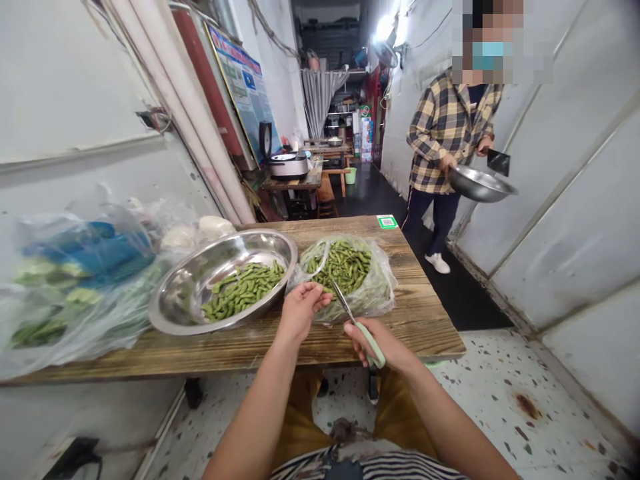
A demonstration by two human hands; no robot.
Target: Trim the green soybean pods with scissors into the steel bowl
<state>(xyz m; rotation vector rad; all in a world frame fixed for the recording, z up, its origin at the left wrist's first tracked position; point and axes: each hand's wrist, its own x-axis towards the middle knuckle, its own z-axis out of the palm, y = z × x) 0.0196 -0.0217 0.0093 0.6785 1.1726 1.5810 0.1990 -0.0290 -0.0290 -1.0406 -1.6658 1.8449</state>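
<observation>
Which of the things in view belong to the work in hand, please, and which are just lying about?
Likely in use:
scissors in the right hand
green pod in the left fingers
plastic bag of pods
steel basin, also holding pods

Seemingly just lying about:
bagged vegetables at the left
QR-code card beyond the plastic bag
rice cooker, lid up, in the background

Small eatery, apparently: green-and-white square QR card (pixel 387 221) on brown wooden table (pixel 425 317), pinkish-silver rice cooker (pixel 289 167), blue wall poster (pixel 241 83).
</observation>
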